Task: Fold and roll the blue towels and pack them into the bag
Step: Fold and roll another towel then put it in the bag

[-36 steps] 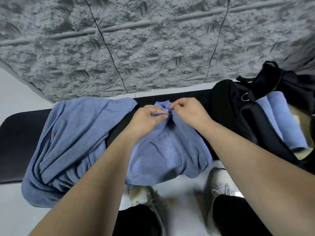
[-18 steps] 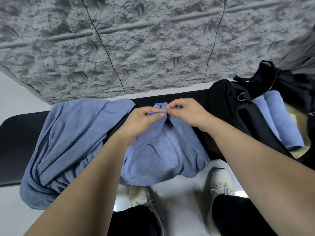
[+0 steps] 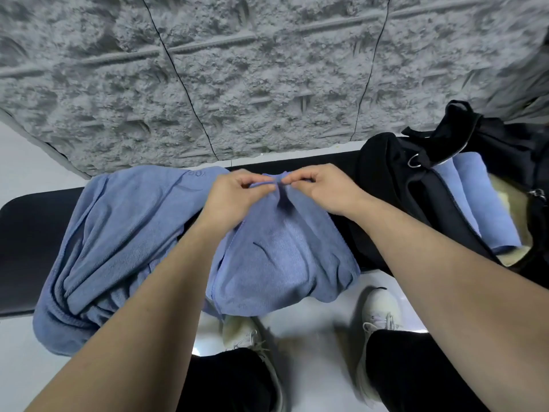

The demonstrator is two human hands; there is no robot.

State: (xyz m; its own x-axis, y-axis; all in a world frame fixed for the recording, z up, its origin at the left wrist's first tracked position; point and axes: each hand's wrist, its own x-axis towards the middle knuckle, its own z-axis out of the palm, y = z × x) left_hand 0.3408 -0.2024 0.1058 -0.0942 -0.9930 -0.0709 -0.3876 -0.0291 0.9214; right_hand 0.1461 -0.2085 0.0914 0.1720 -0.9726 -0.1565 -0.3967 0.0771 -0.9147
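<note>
Blue terry, the towel (image 3: 282, 257) drapes over the black bench (image 3: 26, 233) just left of the bag (image 3: 395, 185), with its far edge pinched by the left hand (image 3: 237, 194) and the right hand (image 3: 326, 188). To fold it cleanly, the pinches should probably slide apart to the corners, pulling that edge taut before doubling it over.

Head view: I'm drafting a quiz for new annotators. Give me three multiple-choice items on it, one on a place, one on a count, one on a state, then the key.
1. Where is the black bag?
A. right end of the bench
B. on the floor
C. left end

2. How many rolled towels lie in it?
A. none
B. two
C. five

3. What are both hands doing?
A. resting flat
B. pinching the middle towel's far edge
C. zipping the bag

Key: A, it sits on the bench at right; B, two blue rolls show; B, left hand and right hand grip the edge.
</note>
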